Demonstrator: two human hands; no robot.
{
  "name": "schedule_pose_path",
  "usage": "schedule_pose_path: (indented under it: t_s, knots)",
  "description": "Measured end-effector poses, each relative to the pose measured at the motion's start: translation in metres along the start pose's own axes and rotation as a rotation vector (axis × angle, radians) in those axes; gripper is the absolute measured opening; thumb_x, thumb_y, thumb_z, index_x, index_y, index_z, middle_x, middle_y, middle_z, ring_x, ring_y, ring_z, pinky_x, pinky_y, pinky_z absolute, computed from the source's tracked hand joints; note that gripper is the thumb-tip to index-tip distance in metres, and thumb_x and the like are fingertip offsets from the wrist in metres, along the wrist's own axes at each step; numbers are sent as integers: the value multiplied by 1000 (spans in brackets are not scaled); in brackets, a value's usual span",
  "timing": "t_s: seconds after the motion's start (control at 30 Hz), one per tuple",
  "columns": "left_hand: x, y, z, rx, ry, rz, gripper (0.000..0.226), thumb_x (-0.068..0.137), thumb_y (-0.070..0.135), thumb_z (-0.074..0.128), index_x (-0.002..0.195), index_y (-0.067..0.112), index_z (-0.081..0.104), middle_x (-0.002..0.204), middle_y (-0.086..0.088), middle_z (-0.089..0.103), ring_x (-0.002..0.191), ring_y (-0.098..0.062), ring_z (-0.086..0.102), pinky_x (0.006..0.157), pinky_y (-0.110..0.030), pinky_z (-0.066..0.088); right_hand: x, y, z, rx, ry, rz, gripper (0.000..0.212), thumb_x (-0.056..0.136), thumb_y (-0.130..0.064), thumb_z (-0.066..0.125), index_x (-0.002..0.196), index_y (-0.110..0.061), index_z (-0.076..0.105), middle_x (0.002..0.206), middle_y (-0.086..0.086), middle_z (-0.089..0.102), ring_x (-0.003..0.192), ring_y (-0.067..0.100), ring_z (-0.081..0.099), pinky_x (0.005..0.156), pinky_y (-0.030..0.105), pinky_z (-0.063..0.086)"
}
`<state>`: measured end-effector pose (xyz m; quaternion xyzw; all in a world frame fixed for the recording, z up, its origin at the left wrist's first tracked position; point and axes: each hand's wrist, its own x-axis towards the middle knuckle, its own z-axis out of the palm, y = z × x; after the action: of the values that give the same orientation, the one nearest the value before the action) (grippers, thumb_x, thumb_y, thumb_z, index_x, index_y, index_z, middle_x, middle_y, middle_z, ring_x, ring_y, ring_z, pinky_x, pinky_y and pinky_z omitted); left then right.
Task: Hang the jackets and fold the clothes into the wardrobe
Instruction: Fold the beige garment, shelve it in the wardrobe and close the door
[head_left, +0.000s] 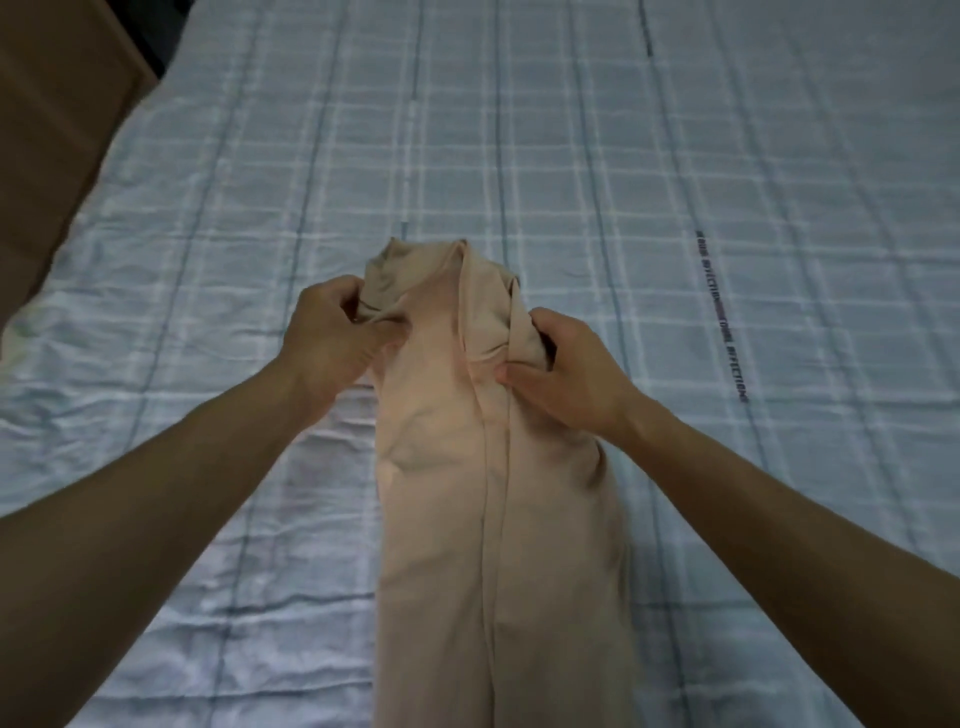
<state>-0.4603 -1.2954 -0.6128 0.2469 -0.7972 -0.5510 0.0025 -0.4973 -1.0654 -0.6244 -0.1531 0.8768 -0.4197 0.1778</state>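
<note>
Folding a soft pink top on the bed

The big bed (675, 156) has a blue checked cover, and the long pink top (498, 493) lies flat down its middle — already folded narrow. It looks light, soft and floppy, so the corners are best to grab. The left hand (332, 332) and right hand (561, 364) each pinch a bunched far corner.

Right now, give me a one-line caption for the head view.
Left hand and right hand grip the far end of a peach garment lying lengthwise on a plaid bedspread.
</note>
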Motion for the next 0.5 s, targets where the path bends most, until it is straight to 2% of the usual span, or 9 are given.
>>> schedule_pose_path:
  t_s: [0.1, 0.17, 0.23, 0.3, 0.37, 0.4, 0.43, 0.5]
  knots:
    - [-33, 19, -12, -1, -23, 137, 20, 79, 0, 76, 98, 2, 67, 88, -8, 68, 79, -15, 62, 72, -28, 54, -31, -18, -11, 24, 50, -109, 22, 79, -19, 76, 88, -13, 57, 76, -7, 59, 65, 2, 51, 58, 14, 40]
    - [-61, 30, -24, 9, -33, 250, 26, 79, -1, 76, 103, 1, 67, 94, -10, 70, 83, -14, 64, 74, -25, 55, -60, -28, -16, 31, 72, -184, 23, 80, -17, 76, 95, -11, 60, 84, -2, 64, 73, 9, 58, 64, 22, 46]
    - [-95, 39, -37, 18, -84, 377, 33, 76, -1, 78, 107, 1, 67, 101, -10, 72, 90, -14, 67, 82, -32, 56, -95, -39, -19, 11, 94, -259, 26, 80, -19, 74, 100, -9, 61, 91, 2, 66, 81, 15, 61, 69, 27, 48]
    - [-133, 44, -50, 65, -183, 465, 33, 72, 9, 79, 103, 7, 68, 96, 0, 73, 88, -11, 68, 80, -34, 58, -137, -49, -19, -25, 106, -315, 23, 78, -23, 69, 94, -9, 60, 88, -1, 64, 77, 9, 58, 65, 24, 44]
    - [-177, 45, -61, 97, -318, 519, 25, 69, 22, 80, 90, 20, 66, 81, 17, 70, 78, 0, 64, 71, -24, 55, -183, -52, -14, -68, 78, -341, 19, 79, -29, 62, 92, -17, 57, 87, -8, 60, 77, 1, 55, 67, 15, 42]
    - [-200, 43, -65, 121, -389, 553, 24, 69, 28, 79, 87, 26, 64, 77, 21, 68, 74, 6, 61, 68, -19, 51, -206, -49, -11, -104, 53, -338, 23, 79, -32, 59, 95, -16, 57, 92, -5, 62, 81, 2, 58, 70, 17, 45]
    - [-223, 39, -68, 175, -460, 585, 22, 69, 31, 76, 86, 27, 63, 75, 24, 66, 70, 9, 59, 67, -16, 48, -229, -44, -6, -163, 32, -331, 31, 79, -33, 56, 99, -10, 59, 98, 3, 65, 88, 12, 62, 74, 26, 49]
    - [-263, 23, -69, 351, -605, 664, 19, 69, 23, 73, 84, 22, 62, 71, 19, 63, 65, 6, 58, 62, -19, 46, -271, -31, 5, -306, -34, -354, 38, 83, -26, 59, 111, -1, 62, 110, 17, 64, 99, 29, 61, 82, 40, 48]
